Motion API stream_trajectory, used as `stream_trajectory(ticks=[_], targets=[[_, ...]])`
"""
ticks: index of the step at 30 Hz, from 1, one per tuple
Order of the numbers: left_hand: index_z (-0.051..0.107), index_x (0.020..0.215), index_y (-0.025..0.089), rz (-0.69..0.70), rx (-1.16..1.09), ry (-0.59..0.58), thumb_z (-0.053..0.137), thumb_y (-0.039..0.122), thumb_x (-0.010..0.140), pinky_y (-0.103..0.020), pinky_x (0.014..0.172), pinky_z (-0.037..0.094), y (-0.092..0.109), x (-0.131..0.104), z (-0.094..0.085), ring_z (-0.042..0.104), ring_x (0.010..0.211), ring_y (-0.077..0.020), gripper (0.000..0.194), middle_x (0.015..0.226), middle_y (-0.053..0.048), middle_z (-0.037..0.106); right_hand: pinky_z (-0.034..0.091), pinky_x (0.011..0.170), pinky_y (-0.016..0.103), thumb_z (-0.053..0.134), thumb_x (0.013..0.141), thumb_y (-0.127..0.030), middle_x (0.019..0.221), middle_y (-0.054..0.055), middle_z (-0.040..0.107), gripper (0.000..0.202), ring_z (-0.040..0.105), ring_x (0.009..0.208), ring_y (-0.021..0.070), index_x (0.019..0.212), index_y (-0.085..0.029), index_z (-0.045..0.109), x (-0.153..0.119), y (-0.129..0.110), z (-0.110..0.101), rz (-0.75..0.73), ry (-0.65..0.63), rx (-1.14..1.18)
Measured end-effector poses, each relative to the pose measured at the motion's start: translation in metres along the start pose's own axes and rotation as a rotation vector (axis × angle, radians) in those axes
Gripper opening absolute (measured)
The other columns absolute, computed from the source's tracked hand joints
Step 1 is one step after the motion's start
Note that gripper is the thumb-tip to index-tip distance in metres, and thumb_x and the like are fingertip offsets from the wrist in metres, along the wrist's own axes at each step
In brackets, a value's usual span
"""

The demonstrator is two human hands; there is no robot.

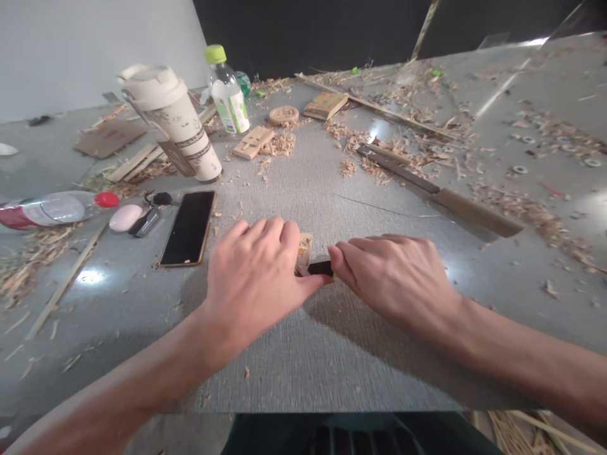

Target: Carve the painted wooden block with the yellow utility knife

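Near the front of the grey table (289, 373), my left hand (258, 265) is closed around a small piece of pale wood (305, 245), most of it hidden under the fingers. My right hand (393, 275) grips a carving knife by its black handle (320, 268). A short bit of its metal blade shows against the wood. The left thumb stretches toward the knife and touches it close to the handle. Beside my left hand lies a phone (188, 227) with a dark screen.
A travel cup (183, 129) and a green-capped bottle (228, 98) stand at the back left. A carved wooden block (253, 142) and a round wooden piece (283, 115) lie among shavings. A long flat tool (474, 207) rests at right. A red-capped bottle (61, 208) lies left.
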State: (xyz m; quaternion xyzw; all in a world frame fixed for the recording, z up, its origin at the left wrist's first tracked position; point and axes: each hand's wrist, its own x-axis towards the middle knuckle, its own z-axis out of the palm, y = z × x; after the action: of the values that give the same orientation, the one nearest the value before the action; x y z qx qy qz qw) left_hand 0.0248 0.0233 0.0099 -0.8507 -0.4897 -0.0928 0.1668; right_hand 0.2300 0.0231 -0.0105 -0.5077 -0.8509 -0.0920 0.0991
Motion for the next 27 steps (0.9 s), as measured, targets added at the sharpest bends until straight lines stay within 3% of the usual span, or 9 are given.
stream_trajectory(ticks=[11,22,27], targets=[[0.058,0.081,0.021,-0.041,0.006,-0.009,0.066,0.07,0.09,-0.04,0.068,0.038,0.001,0.001,0.003,0.069,0.076,-0.027,0.051,0.075,-0.005,0.064,0.025,0.058,0.035,0.04,0.112,-0.03,0.056,0.0,0.061,0.053,0.049,0.049,0.0154,0.064,-0.021,0.06,0.004,0.006,0.013,-0.14,0.238,-0.015],[0.054,0.078,0.022,-0.057,-0.039,-0.04,0.069,0.068,0.087,-0.04,0.069,0.041,-0.005,0.005,0.008,0.07,0.076,-0.0277,0.049,0.075,-0.005,0.065,0.028,0.059,0.035,0.043,0.112,-0.031,0.061,-0.002,0.061,0.05,0.049,0.053,0.0145,0.067,-0.021,0.061,0.007,0.012,0.023,-0.198,0.269,-0.005],[0.049,0.076,0.024,-0.087,-0.133,-0.135,0.071,0.067,0.086,-0.041,0.072,0.044,-0.009,0.006,0.011,0.07,0.08,-0.0294,0.049,0.077,-0.004,0.065,0.029,0.059,0.034,0.044,0.112,-0.031,0.061,-0.002,0.061,0.049,0.049,0.053,0.0135,0.068,-0.021,0.062,0.01,0.012,0.023,-0.165,0.294,0.039]])
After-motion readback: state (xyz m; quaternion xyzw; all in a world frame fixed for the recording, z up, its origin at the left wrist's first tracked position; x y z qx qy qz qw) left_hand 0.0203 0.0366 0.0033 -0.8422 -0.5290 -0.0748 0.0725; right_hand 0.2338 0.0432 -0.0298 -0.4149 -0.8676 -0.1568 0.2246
